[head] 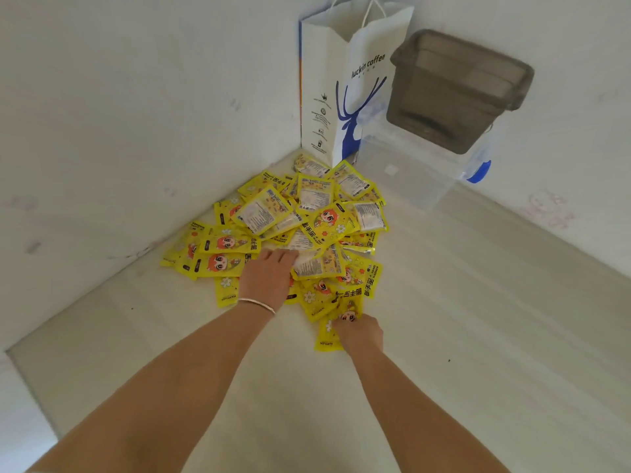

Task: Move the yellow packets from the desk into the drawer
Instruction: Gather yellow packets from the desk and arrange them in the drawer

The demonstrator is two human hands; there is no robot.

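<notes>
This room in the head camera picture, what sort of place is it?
Probably a home or small office corner, though I can't be sure. A pale desk meets scuffed white walls; a coffee shop paper bag and stacked plastic storage boxes stand behind a pile of yellow packets.

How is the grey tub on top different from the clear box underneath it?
The grey tub is smoky and dark, while the clear box is almost colourless, so the desk shows through it. The grey tub sits on top, tilted towards the camera; the clear box rests flat on the desk. The clear box has a blue latch on its side; the tub shows none. Both are translucent plastic containers.
</notes>
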